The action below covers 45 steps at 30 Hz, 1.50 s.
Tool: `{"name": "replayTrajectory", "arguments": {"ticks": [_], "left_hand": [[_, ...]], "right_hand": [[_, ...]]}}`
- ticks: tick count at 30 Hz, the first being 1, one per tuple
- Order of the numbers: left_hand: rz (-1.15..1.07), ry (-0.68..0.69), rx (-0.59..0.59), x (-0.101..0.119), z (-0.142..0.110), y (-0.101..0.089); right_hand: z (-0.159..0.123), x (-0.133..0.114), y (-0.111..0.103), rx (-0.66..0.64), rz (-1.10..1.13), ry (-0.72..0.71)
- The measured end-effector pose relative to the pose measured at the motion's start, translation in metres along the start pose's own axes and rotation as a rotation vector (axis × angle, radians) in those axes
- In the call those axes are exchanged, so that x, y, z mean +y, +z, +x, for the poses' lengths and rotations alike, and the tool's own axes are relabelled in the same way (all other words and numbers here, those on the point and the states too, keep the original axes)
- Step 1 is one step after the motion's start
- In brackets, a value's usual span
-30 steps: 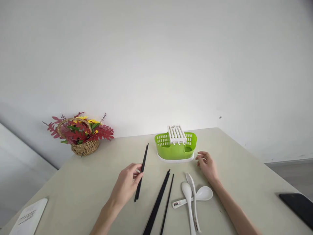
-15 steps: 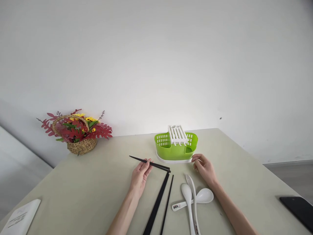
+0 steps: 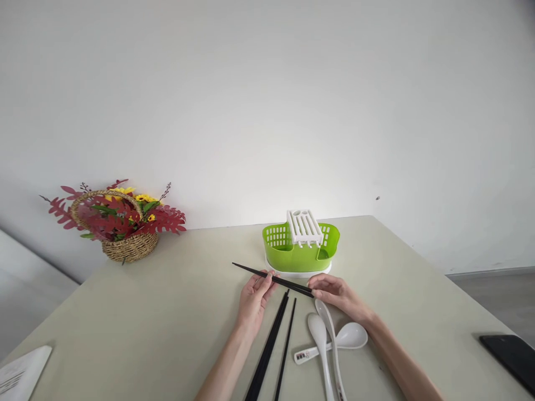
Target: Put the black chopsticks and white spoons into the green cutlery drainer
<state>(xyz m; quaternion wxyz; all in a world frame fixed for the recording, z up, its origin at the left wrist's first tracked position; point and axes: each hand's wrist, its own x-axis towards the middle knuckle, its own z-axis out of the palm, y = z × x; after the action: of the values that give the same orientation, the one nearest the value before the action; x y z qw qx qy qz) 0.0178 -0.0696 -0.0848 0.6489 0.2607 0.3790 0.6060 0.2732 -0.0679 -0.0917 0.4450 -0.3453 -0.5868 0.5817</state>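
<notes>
My left hand (image 3: 254,301) pinches a pair of black chopsticks (image 3: 295,287) near their middle, thumb on top. The fingers and thumb of my right hand (image 3: 340,293) close on their right-hand ends. More black chopsticks (image 3: 267,351) lie bunched on the table below, with a single chopstick (image 3: 286,348) just to their right. Beside these, several white spoons (image 3: 318,331) cross over one another, under my right wrist's left side. Behind both hands stands a green basket (image 3: 298,260) on a white base, with a white slotted rack (image 3: 306,228) across its middle.
A wicker basket (image 3: 130,249) of red and yellow flowers stands at the back left by the wall. A black phone (image 3: 510,353) lies at the right edge of the table (image 3: 146,334). At the front left is a white printed object (image 3: 25,370).
My left hand has moved right with the chopsticks. My right hand has come left from beside the green basket's base and taken hold of the chopsticks' right ends. The view has shifted slightly.
</notes>
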Motion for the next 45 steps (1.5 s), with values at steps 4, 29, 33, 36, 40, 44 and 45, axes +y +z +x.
{"name": "replayTrajectory", "arguments": {"ticks": [4,29,33,36,40,44,45], "left_hand": [[-0.002,0.015,-0.011,-0.005,-0.003,0.004],[0.151,0.074,0.021,-0.008,-0.013,0.014],[0.156,0.082,-0.021,-0.007,-0.015,0.015],[0.172,0.097,-0.037,-0.007,-0.015,0.014],[0.193,0.113,-0.031,-0.006,-0.016,0.012],[0.211,0.129,-0.038,-0.005,-0.019,0.011],[0.212,0.134,-0.042,-0.005,-0.020,0.011]], "right_hand": [[0.001,0.006,-0.001,0.013,-0.005,0.025],[0.004,0.006,-0.004,0.280,-0.162,0.068],[0.004,0.007,-0.006,0.269,-0.143,0.075],[0.005,0.008,-0.006,0.257,-0.128,0.069],[0.005,0.009,-0.006,0.232,-0.108,0.070],[0.004,0.010,-0.006,0.205,-0.101,0.077],[0.004,0.010,-0.006,0.203,-0.100,0.076]]}}
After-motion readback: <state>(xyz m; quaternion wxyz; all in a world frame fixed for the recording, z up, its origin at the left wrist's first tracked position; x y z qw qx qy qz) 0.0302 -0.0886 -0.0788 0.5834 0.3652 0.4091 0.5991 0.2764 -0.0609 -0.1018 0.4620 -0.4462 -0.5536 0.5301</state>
